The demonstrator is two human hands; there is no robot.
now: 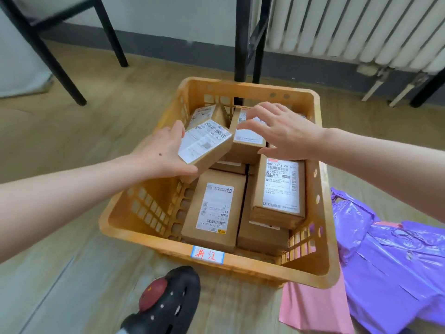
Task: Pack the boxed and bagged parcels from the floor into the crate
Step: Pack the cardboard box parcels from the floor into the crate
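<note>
Head view, two voices:

— Where is the box (206, 145) she is placing?

— Tilted over the left side of the orange crate (310, 268), gripped in the left hand (166, 153) by its left face. The right hand (279, 131) hovers spread and empty above the far boxes, holding nothing.

— How should the step go?

— Probably level it first, then lower it into the gap along the left wall, beside the near box (214, 208). The free hand could steady the far box (248, 141) so nothing shifts.

— And after?

— The purple bags (390, 256) and a pink one (313, 307) lie on the floor (72, 141) right of the crate; being soft, they likely fit best on top.
</note>
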